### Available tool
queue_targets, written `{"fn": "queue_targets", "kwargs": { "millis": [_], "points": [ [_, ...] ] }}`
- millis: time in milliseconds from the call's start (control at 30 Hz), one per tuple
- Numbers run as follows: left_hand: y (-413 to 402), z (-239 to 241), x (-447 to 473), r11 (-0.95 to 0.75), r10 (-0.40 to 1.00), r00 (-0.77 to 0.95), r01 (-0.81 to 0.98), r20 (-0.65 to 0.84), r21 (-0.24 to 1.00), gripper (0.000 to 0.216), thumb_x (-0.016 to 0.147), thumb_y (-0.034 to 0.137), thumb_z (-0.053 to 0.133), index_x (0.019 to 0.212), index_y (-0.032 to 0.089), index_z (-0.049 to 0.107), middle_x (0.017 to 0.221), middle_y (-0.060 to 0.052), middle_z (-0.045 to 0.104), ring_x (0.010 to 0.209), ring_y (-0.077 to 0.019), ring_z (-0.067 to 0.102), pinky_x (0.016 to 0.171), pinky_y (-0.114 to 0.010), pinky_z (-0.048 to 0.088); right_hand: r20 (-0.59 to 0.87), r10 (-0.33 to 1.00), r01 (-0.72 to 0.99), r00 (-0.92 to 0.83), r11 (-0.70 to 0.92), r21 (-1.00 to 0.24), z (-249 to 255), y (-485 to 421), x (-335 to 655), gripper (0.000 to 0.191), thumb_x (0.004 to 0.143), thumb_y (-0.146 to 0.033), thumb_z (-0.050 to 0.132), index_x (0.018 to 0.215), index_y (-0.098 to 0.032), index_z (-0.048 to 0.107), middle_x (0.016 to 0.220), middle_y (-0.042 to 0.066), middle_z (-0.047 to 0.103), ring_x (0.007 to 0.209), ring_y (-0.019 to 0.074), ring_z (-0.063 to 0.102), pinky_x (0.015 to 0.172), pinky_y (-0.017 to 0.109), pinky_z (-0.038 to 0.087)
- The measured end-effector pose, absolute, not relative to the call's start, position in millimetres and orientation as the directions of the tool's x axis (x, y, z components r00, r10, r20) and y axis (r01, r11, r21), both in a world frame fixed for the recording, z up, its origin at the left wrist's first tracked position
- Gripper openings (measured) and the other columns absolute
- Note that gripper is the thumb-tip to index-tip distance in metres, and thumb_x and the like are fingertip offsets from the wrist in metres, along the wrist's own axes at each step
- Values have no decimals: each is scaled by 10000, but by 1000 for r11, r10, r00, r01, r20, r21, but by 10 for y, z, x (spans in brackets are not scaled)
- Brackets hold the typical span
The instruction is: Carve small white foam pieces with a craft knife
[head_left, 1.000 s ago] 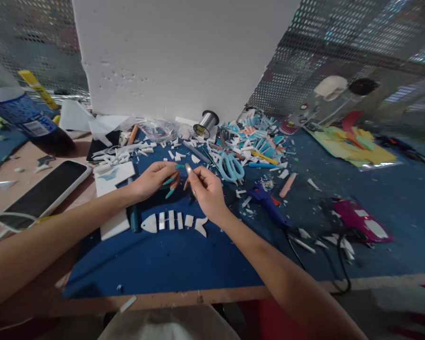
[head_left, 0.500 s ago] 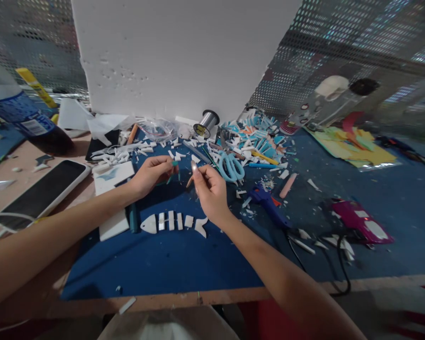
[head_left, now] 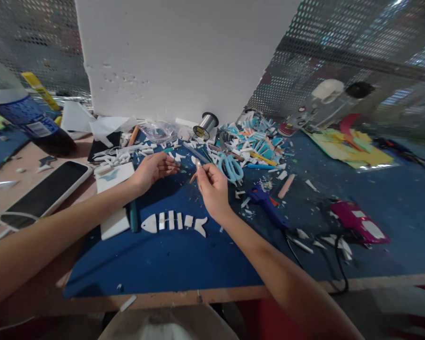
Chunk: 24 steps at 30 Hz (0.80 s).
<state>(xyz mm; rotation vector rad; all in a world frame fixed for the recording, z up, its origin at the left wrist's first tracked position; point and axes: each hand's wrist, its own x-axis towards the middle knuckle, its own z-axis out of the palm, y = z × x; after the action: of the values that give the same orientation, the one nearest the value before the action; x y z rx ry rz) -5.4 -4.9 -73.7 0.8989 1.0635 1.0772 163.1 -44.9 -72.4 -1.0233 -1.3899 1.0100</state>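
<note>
My left hand (head_left: 158, 171) hovers over the blue mat with its fingers stretched out, and I see nothing gripped in it. Just beyond its fingertips there is a small blurred greenish bit (head_left: 184, 165). My right hand (head_left: 212, 185) is closed in a pinch, and a slim orange-brown piece (head_left: 193, 177) sticks out below its fingers; its kind is not clear. Closer to me, a row of white cut pieces lies flat in a fishbone shape: a head (head_left: 149, 224), several bars (head_left: 171, 220) and a tail (head_left: 200, 226). Light-blue scissors (head_left: 231, 168) lie beside my right hand.
Scraps (head_left: 258, 137) are heaped at the back, near a wire spool (head_left: 206, 125). On the right are a blue glue gun (head_left: 269, 206) with a black cord and a magenta device (head_left: 359, 222). A phone (head_left: 46, 193) and a bottle (head_left: 31, 118) stand left.
My left hand's fingers have opened from a pinch around a small teal piece and spread out. My right hand keeps its pinch, nearly in place. The fishbone pieces have not moved.
</note>
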Motion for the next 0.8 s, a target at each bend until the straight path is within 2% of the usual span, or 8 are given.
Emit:
{"fn": "queue_targets", "kwargs": {
  "millis": [133, 267, 500, 567, 633, 733, 800],
  "points": [
    [-51, -704, -69, 226, 969, 144, -188, -201, 956, 245, 776, 366, 549, 770, 123, 583, 828, -84, 689, 834, -187, 680, 876, -341, 503, 274, 961, 44, -46, 276, -960, -730, -442, 1641, 358, 874, -458, 519, 632, -195, 489, 475, -78, 318, 390, 66, 311, 411, 238, 255],
    [-17, -724, -143, -24, 983, 184, 57, 13, 998, 319, 771, 449, 596, 872, 147, 599, 917, -69, 674, 932, -207, 645, 882, -354, 482, 294, 956, 55, -12, 294, -954, -743, -435, 1651, 360, 878, -452, 517, 626, -197, 486, 472, -76, 316, 393, 67, 312, 415, 236, 255],
    [81, -633, -292, -249, 963, 202, 396, 181, 884, 305, 825, 436, 536, 912, 154, 615, 846, -55, 681, 847, -193, 631, 746, -301, 480, 446, 858, 127, 254, 428, -895, -712, -386, 1725, 360, 896, -449, 486, 637, -204, 435, 481, -77, 311, 402, 71, 281, 427, 242, 264],
    [87, -596, -323, -316, 948, 195, 514, 250, 797, 283, 852, 399, 496, 945, 157, 610, 875, -59, 676, 849, -192, 619, 723, -294, 472, 479, 822, 138, 306, 460, -877, -699, -373, 1744, 351, 896, -444, 488, 645, -208, 419, 484, -77, 321, 403, 73, 289, 425, 241, 265],
    [72, -567, -334, -396, 916, 228, 639, 329, 659, 243, 872, 329, 459, 983, 154, 585, 947, -78, 659, 872, -196, 603, 739, -308, 469, 491, 809, 139, 323, 473, -870, -693, -368, 1751, 344, 895, -438, 490, 650, -211, 411, 488, -76, 327, 403, 74, 290, 419, 240, 259],
    [23, -557, -316, -517, 827, 380, 804, 414, 294, 179, 874, 242, 438, 936, 127, 560, 945, -121, 626, 905, -236, 568, 775, -361, 455, 501, 811, 142, 301, 482, -865, -696, -377, 1741, 346, 901, -431, 482, 642, -213, 409, 484, -78, 310, 402, 76, 280, 426, 244, 270],
    [-12, -581, -290, -595, 751, 545, 803, 372, 25, 162, 874, 234, 440, 889, 122, 556, 888, -132, 610, 894, -261, 552, 760, -378, 446, 500, 818, 146, 283, 479, -866, -701, -388, 1727, 349, 905, -425, 478, 636, -213, 414, 485, -79, 299, 405, 78, 280, 441, 249, 290]
  ]
}}
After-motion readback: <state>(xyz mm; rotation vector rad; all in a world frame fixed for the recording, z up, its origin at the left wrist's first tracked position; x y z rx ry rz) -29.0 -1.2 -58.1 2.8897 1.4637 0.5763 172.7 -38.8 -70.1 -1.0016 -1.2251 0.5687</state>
